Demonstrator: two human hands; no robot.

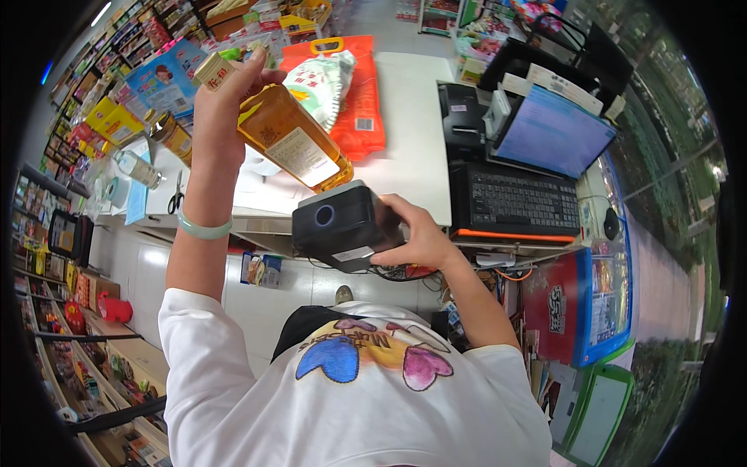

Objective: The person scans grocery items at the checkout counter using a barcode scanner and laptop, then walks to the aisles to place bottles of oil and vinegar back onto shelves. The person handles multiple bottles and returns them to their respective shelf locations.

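My left hand [233, 87] grips a glass bottle of amber liquid [295, 140] by its neck. The bottle is tilted, its cap up by my thumb and its labelled back face towards me. A black box-shaped device with a lit ring [344, 225], apparently a code scanner, is held in my right hand [417, 230] at its right side. The bottle's base is right beside the device's top edge; whether they touch, I cannot tell. Behind the bottle, an orange-red plastic bag [362, 111] with a yellow handle lies on the white counter [411, 128], with a white-green package [321, 82] on it.
To the right are a black keyboard [522, 195], a lit monitor [554, 128] and a mouse [611, 223]. Scissors [176, 195], a clear bottle [139, 167] and a dark-capped bottle [170, 135] are at the counter's left. Cables [402, 272] hang below the device.
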